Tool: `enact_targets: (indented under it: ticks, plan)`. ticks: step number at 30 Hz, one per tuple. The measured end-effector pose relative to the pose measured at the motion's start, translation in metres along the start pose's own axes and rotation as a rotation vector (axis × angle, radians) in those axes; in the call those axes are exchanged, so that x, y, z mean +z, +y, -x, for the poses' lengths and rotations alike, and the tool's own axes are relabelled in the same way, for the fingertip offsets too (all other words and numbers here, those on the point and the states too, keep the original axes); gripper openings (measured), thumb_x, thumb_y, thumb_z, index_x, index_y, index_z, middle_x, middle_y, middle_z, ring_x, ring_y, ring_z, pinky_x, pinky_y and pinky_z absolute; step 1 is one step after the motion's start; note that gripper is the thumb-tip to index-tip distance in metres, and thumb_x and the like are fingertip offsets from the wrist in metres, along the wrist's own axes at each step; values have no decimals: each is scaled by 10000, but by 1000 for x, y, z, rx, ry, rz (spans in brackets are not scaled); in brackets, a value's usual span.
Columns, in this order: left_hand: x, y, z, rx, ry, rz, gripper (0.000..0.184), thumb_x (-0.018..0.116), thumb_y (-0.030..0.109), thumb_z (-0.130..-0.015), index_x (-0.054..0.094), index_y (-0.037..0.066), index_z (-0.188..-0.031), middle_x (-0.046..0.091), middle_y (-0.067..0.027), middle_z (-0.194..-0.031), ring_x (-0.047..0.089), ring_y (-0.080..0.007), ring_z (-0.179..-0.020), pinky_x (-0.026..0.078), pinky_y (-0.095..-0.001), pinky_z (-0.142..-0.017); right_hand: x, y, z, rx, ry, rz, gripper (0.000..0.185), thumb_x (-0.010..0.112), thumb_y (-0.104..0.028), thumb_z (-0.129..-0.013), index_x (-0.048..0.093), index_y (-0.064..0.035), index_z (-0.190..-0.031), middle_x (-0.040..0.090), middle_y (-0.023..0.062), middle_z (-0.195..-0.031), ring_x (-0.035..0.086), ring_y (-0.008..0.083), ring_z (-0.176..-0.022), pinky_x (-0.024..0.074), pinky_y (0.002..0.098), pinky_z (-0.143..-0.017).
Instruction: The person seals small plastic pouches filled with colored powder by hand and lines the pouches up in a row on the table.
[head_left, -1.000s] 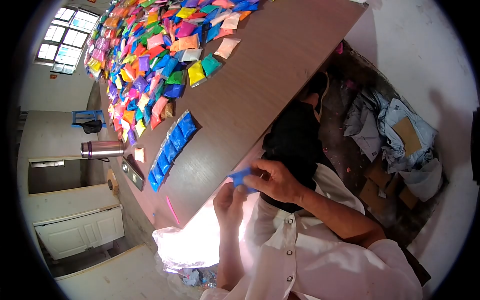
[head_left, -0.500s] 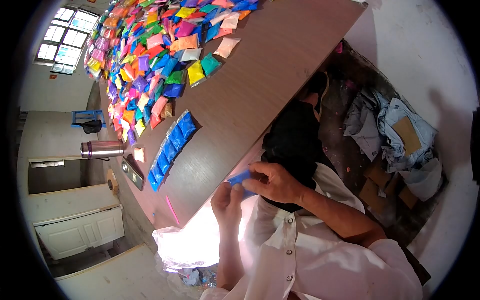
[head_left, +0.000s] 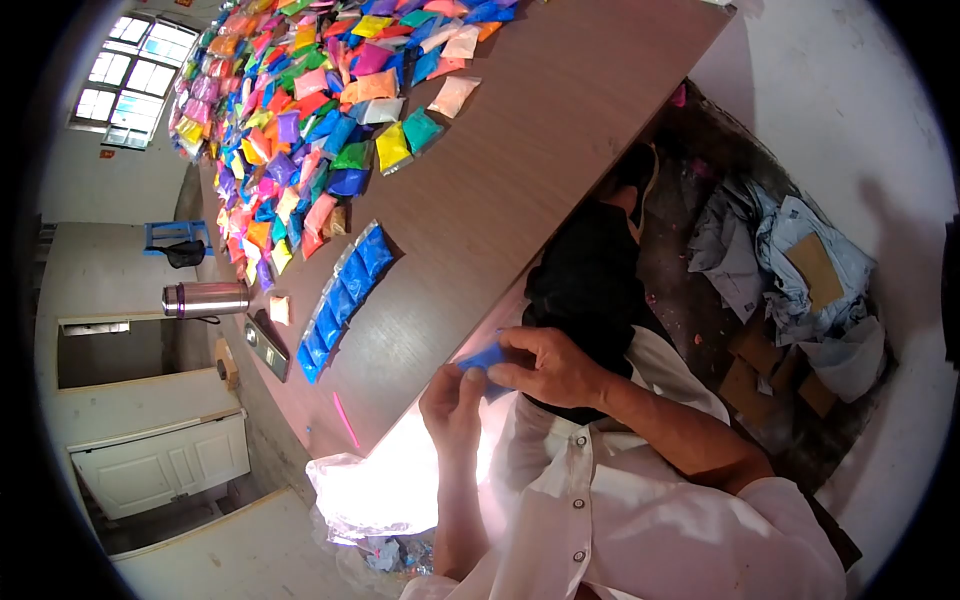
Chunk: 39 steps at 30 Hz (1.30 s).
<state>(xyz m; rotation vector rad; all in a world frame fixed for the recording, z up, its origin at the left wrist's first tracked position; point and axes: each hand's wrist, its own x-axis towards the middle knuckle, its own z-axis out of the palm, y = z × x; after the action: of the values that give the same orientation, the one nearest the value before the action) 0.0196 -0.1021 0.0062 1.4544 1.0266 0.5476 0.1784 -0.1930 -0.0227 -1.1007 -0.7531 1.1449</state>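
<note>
A small blue packet (head_left: 483,356) is pinched between my two hands, just off the table's near edge and above my lap. My left hand (head_left: 455,400) grips its lower left side with thumb and fingers closed. On the other side, my right hand (head_left: 552,366) has thumb and fingers pressed on the packet; part of it is hidden behind them. A joined strip of blue packets (head_left: 342,300) lies on the brown table (head_left: 480,200) in front of me. A pink stick-like thing (head_left: 346,419) rests near the table's edge.
A large heap of coloured packets (head_left: 290,130) covers the table's far side. A metal flask (head_left: 205,298), a dark flat device (head_left: 265,348) and a pale packet (head_left: 279,310) sit left. Clear plastic (head_left: 370,500) hangs near my left forearm. Wrappings and cardboard (head_left: 820,270) lie on the floor.
My fingers have shifted slightly on the blue packet, and more of its surface shows between my hands. The things on the table have not moved.
</note>
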Motion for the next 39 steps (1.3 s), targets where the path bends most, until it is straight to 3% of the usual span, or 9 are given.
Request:
enact_targets:
  ticks: [2, 4, 9, 11, 30, 33, 39]
  plan:
    - [0, 0, 0, 24, 14, -44, 150, 674, 149, -996, 636, 53, -887, 639, 37, -821, 517, -25, -750, 412, -206, -704, 0, -4, 0, 27, -35, -3, 170, 670, -108, -954, 648, 40, -1035, 646, 69, -854, 594, 119, -787, 517, 285, -747]
    - [-4, -3, 1, 44, -8, 3, 144, 691, 141, -969, 659, 7, -929, 655, 10, -841, 563, -56, -769, 451, -222, -701, 2, 0, -1, 10, -22, -19, 172, 670, -109, -954, 647, 40, -1036, 645, 69, -858, 591, 119, -786, 516, 285, -741]
    - [0, -3, -2, 17, -9, 62, 128, 695, 129, -961, 670, 4, -947, 657, 2, -831, 562, -60, -755, 452, -225, -702, 1, 3, 1, -17, 9, -7, 181, 665, -111, -954, 642, 45, -1044, 646, 72, -875, 589, 120, -793, 511, 288, -729]
    - [1, -4, -1, 9, 3, 110, 123, 694, 124, -959, 674, 3, -954, 659, -2, -827, 563, -62, -748, 453, -226, -702, 4, 4, 2, -37, 43, -49, 134, 674, -117, -948, 664, 5, -1002, 593, -11, -784, 523, 67, -731, 450, 258, -658]
    - [-7, 1, 27, 57, -16, 86, 138, 704, 90, -957, 697, -31, -1023, 703, -40, -886, 620, -82, -817, 492, -231, -743, 16, 15, 20, -145, 45, 69, 90, 673, -93, -937, 679, -15, -981, 633, 25, -793, 566, 97, -732, 488, 282, -674]
    - [-13, -7, 35, 78, -14, 48, 138, 705, 88, -959, 698, -35, -1024, 706, -41, -886, 624, -83, -814, 492, -229, -744, 19, 14, 25, -216, 21, 239, 93, 678, -93, -931, 670, -10, -971, 623, 33, -796, 569, 107, -742, 497, 289, -688]
    - [-22, 0, 54, 149, 53, -40, 134, 702, 90, -957, 693, -34, -1008, 708, -37, -874, 623, -79, -803, 487, -223, -740, 35, -5, 37, -206, -2, 266, 152, 699, -149, -934, 668, -4, -967, 607, 43, -804, 572, 121, -745, 500, 292, -702]
